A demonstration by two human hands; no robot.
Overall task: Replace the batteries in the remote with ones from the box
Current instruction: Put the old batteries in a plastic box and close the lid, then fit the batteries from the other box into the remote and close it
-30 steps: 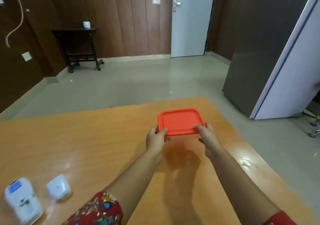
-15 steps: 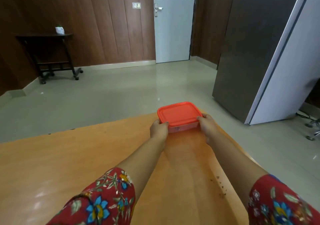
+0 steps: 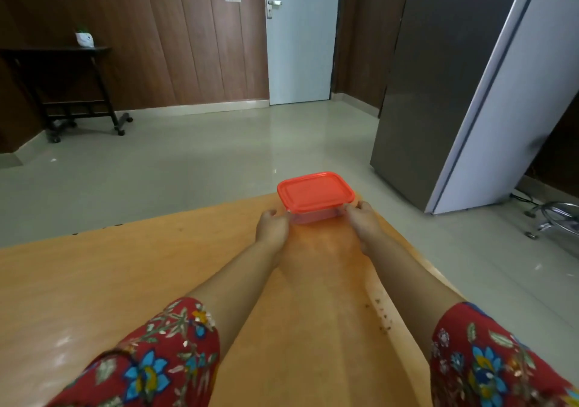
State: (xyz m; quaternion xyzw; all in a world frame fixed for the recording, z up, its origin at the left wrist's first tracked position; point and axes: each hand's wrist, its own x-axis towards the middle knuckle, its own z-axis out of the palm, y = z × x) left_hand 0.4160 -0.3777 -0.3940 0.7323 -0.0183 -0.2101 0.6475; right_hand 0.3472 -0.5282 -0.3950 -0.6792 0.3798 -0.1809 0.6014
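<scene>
The small rectangular clear plastic box with the orange-red snap-on lid sits at the far right corner of the glossy orange-brown wooden table, close to the edge. It looks light and stiff, thin-walled, so it should lift with little effort, though the smooth plastic on the polished top may slide if pushed rather than gripped. The best hold seems to be the 2 short sides just under the lid's rim, which is where the person has it. The left hand presses its fingertips against the box's left near corner, and the right hand does the same at the right near corner, so both hands are grasping the box between them, thumbs up near the lid's lip. Whether the box is resting on the table or just raised off it, I cannot tell. The lid is on, and what is inside does not show.
</scene>
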